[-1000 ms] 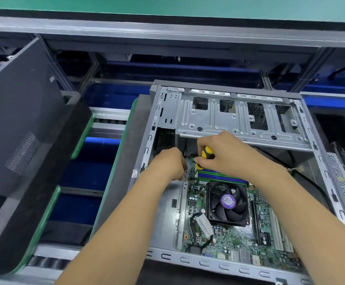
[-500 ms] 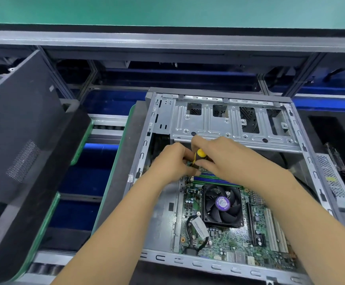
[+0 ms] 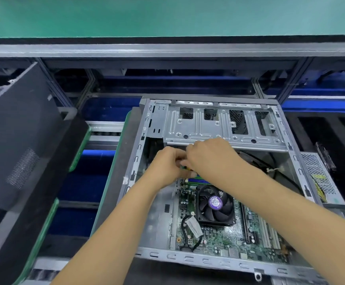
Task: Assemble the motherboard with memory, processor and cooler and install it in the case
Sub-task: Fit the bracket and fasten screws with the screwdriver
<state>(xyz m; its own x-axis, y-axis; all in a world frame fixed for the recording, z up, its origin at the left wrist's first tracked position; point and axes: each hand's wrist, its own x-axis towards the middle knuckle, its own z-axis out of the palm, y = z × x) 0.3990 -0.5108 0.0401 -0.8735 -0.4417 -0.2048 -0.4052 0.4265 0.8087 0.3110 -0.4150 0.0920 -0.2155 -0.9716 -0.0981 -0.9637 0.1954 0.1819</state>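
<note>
Motherboard (image 3: 225, 241) seated flat in case (image 3: 188, 259), far left corner under both hands. Left hand (image 3: 165, 165) curled at that corner, contents hidden. Right hand (image 3: 210, 157) curled over a yellow-handled screwdriver (image 3: 189, 170), mostly hidden. Likely driving a mounting screw: keep shaft upright, press straight down, steady tip with left fingers, stop at snug. Green board, densely studded; black finned cooler (image 3: 215, 204) with round fan; case stamped grey steel, perforated.

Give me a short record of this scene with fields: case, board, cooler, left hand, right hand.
case: open metal case, lying on its side
board: motherboard inside the case
cooler: black fan cooler mounted on board
left hand: left hand at the board's far edge, fingers curled
right hand: right hand touching the left, tool mostly hidden
</note>
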